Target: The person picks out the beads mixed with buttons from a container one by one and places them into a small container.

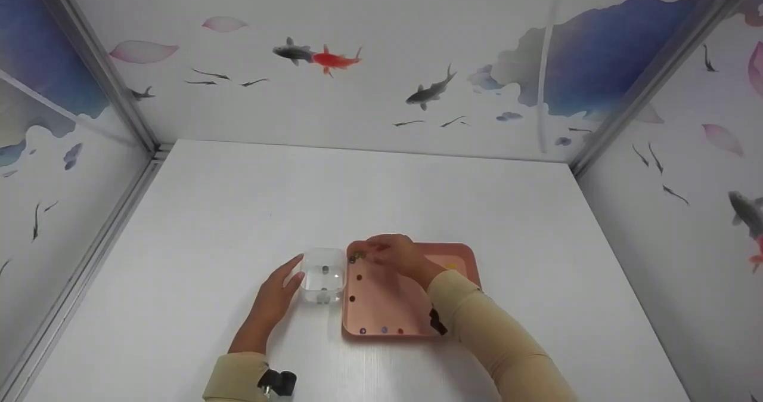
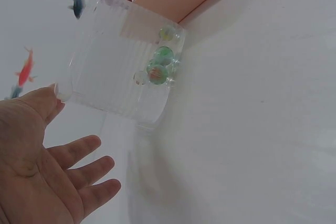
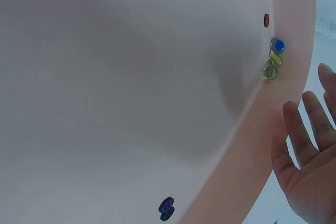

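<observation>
A clear plastic box [image 1: 322,280] stands left of a pink tray [image 1: 387,306]. Several glass marbles [image 2: 158,72], green among them, lie inside the box in the left wrist view. My left hand [image 1: 275,294] is at the box's left side, thumb at its rim and the other fingers loosely extended. Over the tray's far left corner reaches my right hand [image 1: 396,254], its fingers slightly bent and nothing visible in them. Near its fingertips, blue, yellow and green marbles [image 3: 274,60] sit in a row against the tray's wall.
Small buttons lie in the tray, including a red button [image 3: 266,20] near the marbles and a purple button [image 3: 166,204] overlapping a green one. Something yellow [image 1: 451,266] shows at the tray's far right. The white table [image 1: 238,199] meets printed panels behind and at both sides.
</observation>
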